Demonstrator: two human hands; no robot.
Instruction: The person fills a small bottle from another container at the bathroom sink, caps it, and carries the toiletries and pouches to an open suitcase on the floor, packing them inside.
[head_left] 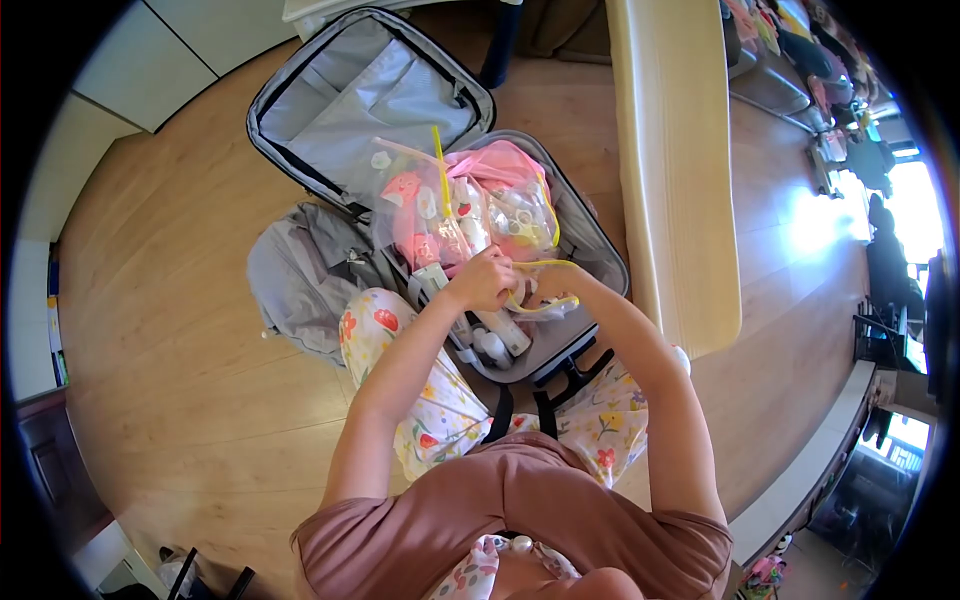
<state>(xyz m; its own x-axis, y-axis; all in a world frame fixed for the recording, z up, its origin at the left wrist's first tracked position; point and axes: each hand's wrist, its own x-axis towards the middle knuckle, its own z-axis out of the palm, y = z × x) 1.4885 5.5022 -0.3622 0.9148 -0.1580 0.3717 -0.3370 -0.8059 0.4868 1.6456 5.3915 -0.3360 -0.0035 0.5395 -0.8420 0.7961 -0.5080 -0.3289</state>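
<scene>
My left hand (pixel 485 280) is closed, its fingers pinching at the edge of a clear pouch with yellow zip trim (pixel 550 309). Close beside it, my right hand (pixel 546 286) is at the pouch's opening, apparently partly inside, and its fingers are mostly hidden. Just beyond lies a larger clear bag (pixel 505 205) with yellow trim, holding pink and white items. White appliance-like items (pixel 497 340) lie below my hands. All of this rests in an open grey suitcase (pixel 595 235), its lid (pixel 350 85) folded back.
A grey backpack-like bag (pixel 300 270) sits on the wooden floor left of the suitcase. A long pale bench-like surface (pixel 680 180) runs along the right. White cabinets (pixel 140 60) stand at upper left. My patterned trouser legs (pixel 430 400) flank the suitcase's near end.
</scene>
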